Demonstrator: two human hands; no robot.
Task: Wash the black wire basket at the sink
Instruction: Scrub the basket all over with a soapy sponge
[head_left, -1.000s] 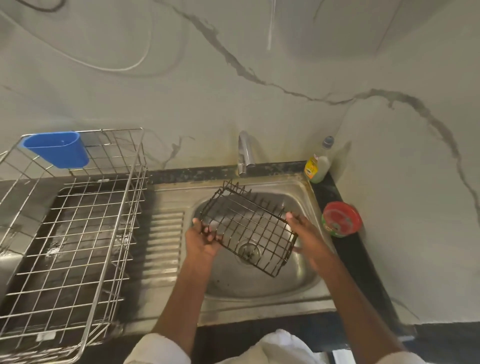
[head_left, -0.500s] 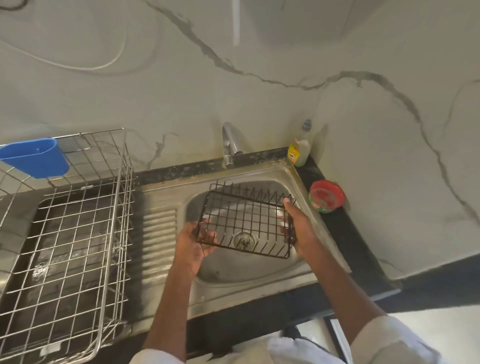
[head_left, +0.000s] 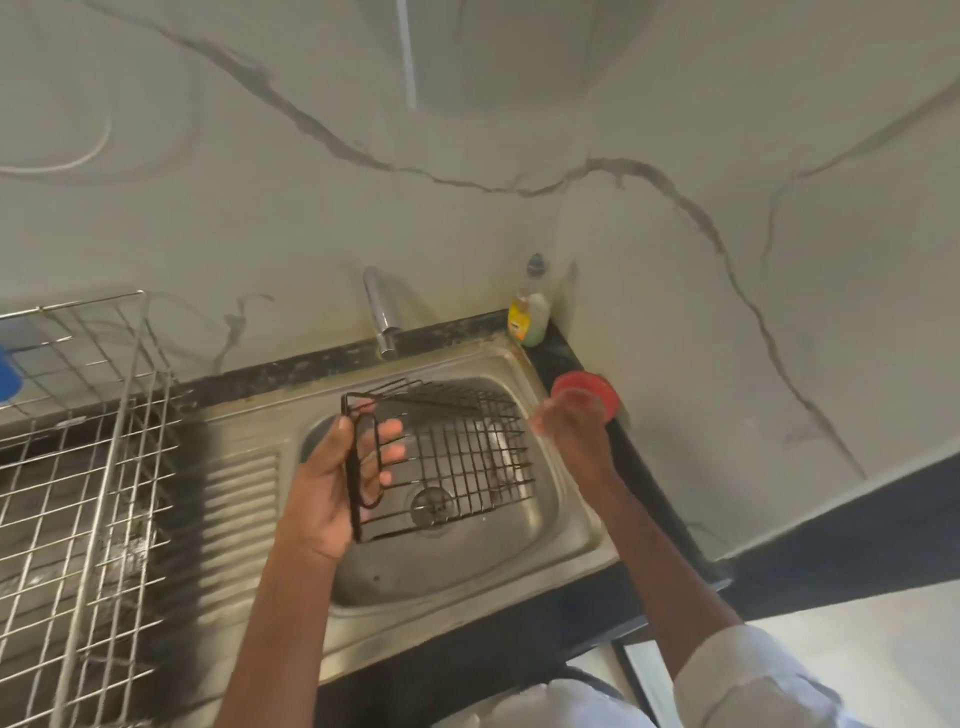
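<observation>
Black wire basket (head_left: 457, 457) is held over the sink (head_left: 566, 540), its left end gripped by left hand (head_left: 332, 483), fingers (head_left: 387, 431) threaded through. Right hand (head_left: 571, 431) blurred near its right edge; grip cannot be told.

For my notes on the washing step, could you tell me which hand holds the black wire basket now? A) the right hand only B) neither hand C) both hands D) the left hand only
D: the left hand grips the end of the black wire basket over the sink, while the blurred right hand is off it, near the red container.
</observation>
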